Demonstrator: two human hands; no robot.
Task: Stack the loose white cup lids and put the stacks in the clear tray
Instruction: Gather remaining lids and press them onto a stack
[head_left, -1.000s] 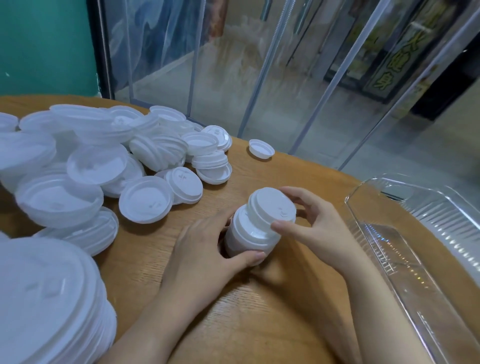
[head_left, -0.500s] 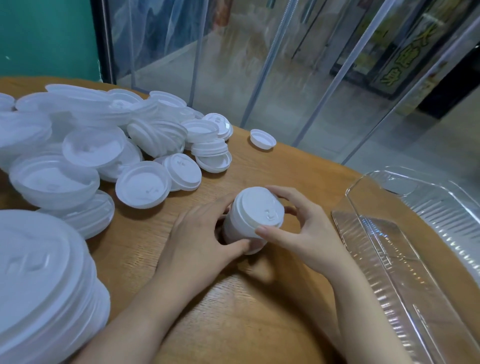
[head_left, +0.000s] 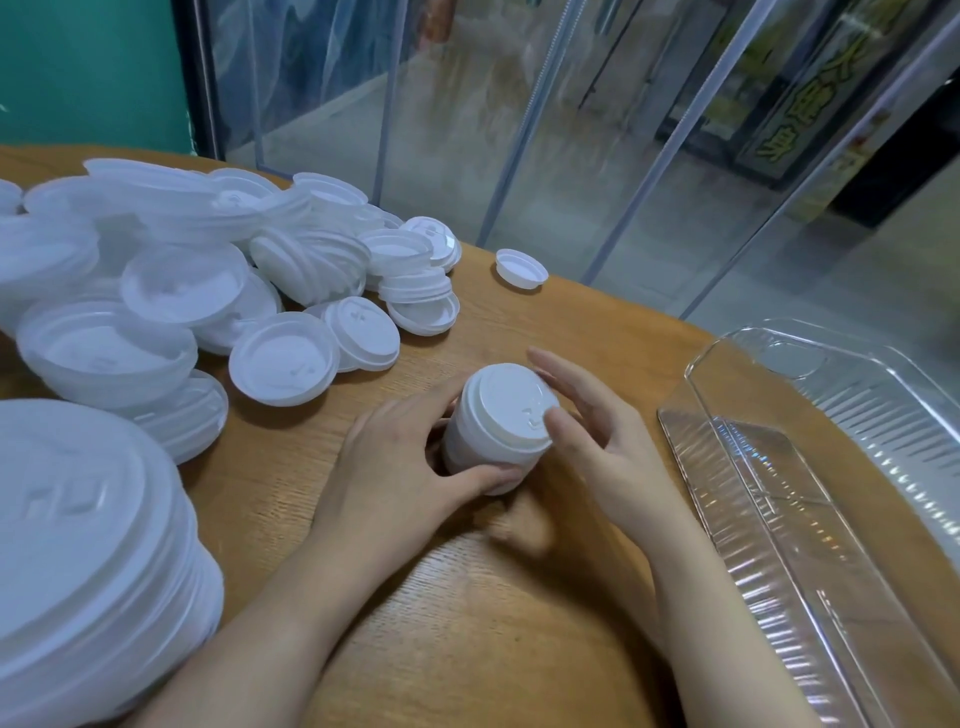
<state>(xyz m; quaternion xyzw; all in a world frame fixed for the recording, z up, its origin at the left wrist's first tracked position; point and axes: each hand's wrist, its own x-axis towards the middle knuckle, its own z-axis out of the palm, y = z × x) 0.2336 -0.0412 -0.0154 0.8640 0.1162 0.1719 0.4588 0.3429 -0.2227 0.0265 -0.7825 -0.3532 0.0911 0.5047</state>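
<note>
Left hand (head_left: 395, 467): curled round the lid stack (head_left: 498, 423), standing on the desk (head_left: 467, 623). Right hand (head_left: 597, 441): fingers straight, thumb resting on the top lid. Advice: square the rims before lifting. Clear tray (head_left: 779, 467): near right, path unobstructed. Loose lids (head_left: 283, 358): heaped left, one stray lid (head_left: 521, 268) beyond.
</note>
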